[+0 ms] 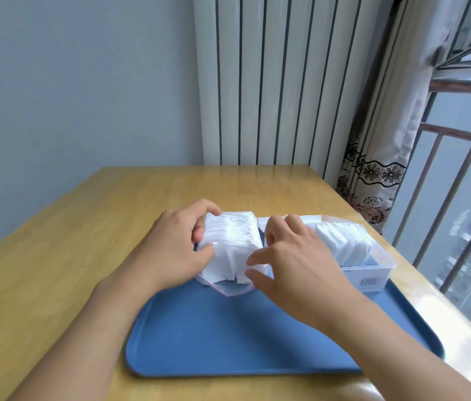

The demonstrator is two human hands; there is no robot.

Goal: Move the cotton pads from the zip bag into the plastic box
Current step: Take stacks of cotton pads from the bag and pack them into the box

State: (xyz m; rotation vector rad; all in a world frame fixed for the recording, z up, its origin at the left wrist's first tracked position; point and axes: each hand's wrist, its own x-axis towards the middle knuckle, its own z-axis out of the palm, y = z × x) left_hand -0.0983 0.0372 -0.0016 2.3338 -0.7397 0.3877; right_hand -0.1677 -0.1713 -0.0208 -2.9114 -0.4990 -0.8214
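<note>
A clear zip bag [233,289] with a pink seal lies at the far edge of the blue tray [228,337], stuffed with white cotton pads [230,244]. My left hand [176,247] grips the bag's left side, thumb and fingers pinching it. My right hand [289,256] is at the bag's right side, fingers curled on the pads near the mouth. To the right stands a clear plastic box [373,273] with a stack of white pads [344,241] inside it.
The tray sits on a yellow wooden table [55,256] whose right edge runs beside a window with railings [460,198]. A patterned curtain [379,169] and a white radiator [272,82] stand behind the table.
</note>
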